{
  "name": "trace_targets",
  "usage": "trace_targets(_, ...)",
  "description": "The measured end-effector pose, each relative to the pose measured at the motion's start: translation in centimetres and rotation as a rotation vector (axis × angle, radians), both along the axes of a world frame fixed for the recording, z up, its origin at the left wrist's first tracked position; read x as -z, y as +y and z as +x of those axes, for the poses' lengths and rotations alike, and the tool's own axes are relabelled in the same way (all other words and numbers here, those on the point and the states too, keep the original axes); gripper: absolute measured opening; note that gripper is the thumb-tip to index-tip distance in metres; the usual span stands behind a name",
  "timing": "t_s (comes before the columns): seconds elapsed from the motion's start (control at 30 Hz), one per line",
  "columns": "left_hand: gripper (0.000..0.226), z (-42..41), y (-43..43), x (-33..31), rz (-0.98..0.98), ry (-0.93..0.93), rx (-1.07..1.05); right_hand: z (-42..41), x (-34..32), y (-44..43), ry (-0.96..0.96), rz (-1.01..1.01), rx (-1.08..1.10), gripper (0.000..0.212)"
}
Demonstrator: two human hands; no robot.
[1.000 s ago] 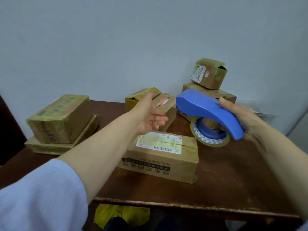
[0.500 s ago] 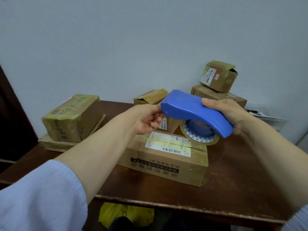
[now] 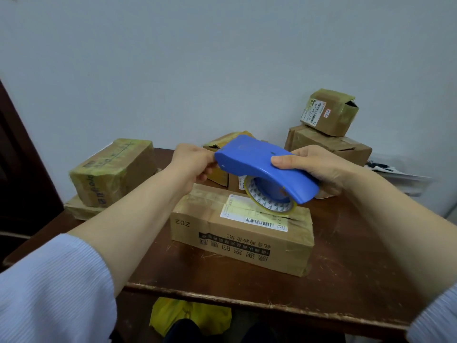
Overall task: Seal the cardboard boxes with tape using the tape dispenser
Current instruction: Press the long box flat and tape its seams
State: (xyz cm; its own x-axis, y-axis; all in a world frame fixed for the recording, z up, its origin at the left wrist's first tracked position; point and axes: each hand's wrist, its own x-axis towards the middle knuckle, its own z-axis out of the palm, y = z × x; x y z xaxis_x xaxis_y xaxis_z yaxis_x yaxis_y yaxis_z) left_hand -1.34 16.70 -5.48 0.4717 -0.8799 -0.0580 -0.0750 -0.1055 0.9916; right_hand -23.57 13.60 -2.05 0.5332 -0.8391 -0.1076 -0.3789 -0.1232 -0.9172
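A long cardboard box (image 3: 242, 231) with a white barcode label lies in the middle of the brown table (image 3: 346, 280). Just above its top hangs a blue tape dispenser (image 3: 257, 164) with a roll of clear tape (image 3: 272, 201) under it. My right hand (image 3: 319, 167) grips the dispenser's rear half, thumb on top. My left hand (image 3: 195, 162) has its fingers curled at the dispenser's front end; what they pinch there is hidden by the dispenser.
A taped box (image 3: 113, 169) sits on a flat one at the table's left. Two small boxes (image 3: 222, 154) stand behind the dispenser. At the back right a small box (image 3: 329, 112) tops a larger one (image 3: 341, 144), with papers (image 3: 395, 169) beside. A yellow bag (image 3: 190, 318) lies below the table.
My left hand has come up to the dispenser's front end and closed there. My right hand has brought the dispenser leftward and down over the long box.
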Motion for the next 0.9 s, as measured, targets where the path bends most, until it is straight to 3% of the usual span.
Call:
trace_targets(0.1,0.008,1.2,-0.2,0.5,0.055,-0.080,-0.051,1.3,0.0,0.1,0.029,-0.046,0.010,0.043)
trace_targets(0.27,0.018,2.2,0.0,0.8,0.128,-0.060,-0.062,2.5,-0.3,0.4,0.078,-0.110,0.032,0.030)
trace_targets(0.53,0.018,3.1,-0.4,-0.1,0.137,0.047,-0.006,1.8,-0.9,0.3,0.132,-0.157,0.056,0.055)
trace_targets(0.6,0.012,5.3,-0.2,0.5,0.146,0.012,-0.064,0.9,-0.9,0.3,0.171,-0.170,0.058,0.054)
trace_targets(0.7,0.023,8.0,0.8,1.5,0.187,-0.021,-0.108,-0.6,-0.7,0.0,0.189,-0.100,0.056,0.043)
trace_targets(0.9,0.010,7.4,1.5,2.8,0.172,-0.044,-0.163,0.0,0.0,-0.4,0.296,-0.088,0.033,0.040)
